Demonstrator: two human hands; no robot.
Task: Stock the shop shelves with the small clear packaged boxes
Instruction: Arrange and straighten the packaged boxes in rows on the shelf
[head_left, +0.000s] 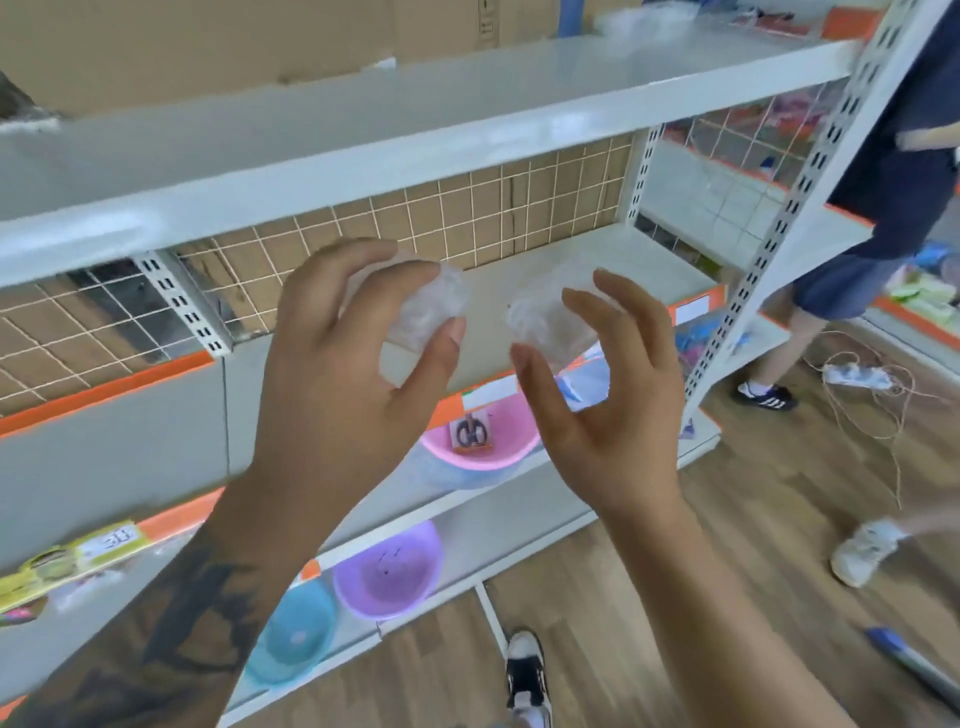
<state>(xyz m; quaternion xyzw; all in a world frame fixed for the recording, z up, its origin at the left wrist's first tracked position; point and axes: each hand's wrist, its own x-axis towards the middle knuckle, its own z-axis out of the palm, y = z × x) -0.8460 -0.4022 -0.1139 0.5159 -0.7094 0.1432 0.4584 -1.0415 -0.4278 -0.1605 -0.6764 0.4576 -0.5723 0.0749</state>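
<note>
Both hands were raised in front of the middle shelf, each grasping one small clear packaged box. The left hand pinched the left box between thumb and fingertips. The right hand pinched the right box the same way. The boxes were near each other, apart, neither resting on the shelf. A pink basin sat on the shelf below; purple basin and blue basin were lower still. Another person's legs stood at right on the wooden floor.
</note>
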